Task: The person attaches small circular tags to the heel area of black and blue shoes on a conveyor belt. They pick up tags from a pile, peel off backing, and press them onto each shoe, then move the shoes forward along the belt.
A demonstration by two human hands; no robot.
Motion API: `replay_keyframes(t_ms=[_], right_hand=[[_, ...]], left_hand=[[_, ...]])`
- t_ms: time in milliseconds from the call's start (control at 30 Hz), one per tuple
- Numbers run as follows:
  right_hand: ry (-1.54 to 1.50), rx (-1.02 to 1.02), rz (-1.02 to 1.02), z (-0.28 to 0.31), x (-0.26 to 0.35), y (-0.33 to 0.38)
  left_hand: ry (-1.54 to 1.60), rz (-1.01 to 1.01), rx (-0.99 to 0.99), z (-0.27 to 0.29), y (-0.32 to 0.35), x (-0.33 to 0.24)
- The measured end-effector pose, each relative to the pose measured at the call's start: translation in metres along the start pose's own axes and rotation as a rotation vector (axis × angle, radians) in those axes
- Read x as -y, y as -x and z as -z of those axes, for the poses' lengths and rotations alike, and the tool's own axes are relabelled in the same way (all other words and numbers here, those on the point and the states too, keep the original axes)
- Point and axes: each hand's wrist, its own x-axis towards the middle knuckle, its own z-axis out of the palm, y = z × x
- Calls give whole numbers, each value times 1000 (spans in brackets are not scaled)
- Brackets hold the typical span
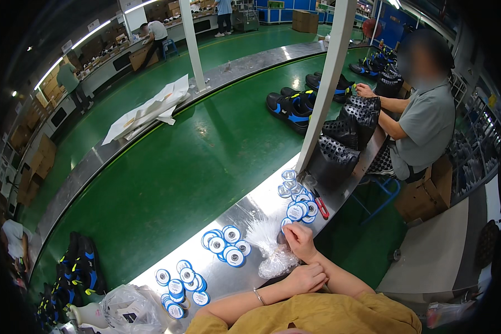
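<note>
My right hand (300,241) rests loosely curled at the bench's near side, just right of a bundle of thin clear plastic tag fasteners (263,234) gathered in a clear bag (277,263). Whatever its fingers may hold is hidden. My left hand (308,278) lies against my right forearm with its fingers folded in, and nothing shows in it. Beyond the right hand is a pile of round blue-and-white tags (298,210), with red-handled snips (321,205) beside it. More round tags (234,256) lie left of the fasteners, and another group (176,286) farther left.
A white post (322,94) rises from the metal bench (150,276). Past it stand black-and-blue shoes (290,109) on the green belt (167,167) and black studded shoes (339,153). A seated co-worker (428,119) handles shoes at right. A plastic bag (131,312) and more shoes (83,261) are at left.
</note>
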Motion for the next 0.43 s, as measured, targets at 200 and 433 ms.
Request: replay_keyframes(t_ms=[200,433], right_hand=[[0,-2,2,0,0,-1],[2,11,-6,0,-1,0]], left_hand=[[0,-9,3,-2,2,2],[-4,-4,12,0,0,1]])
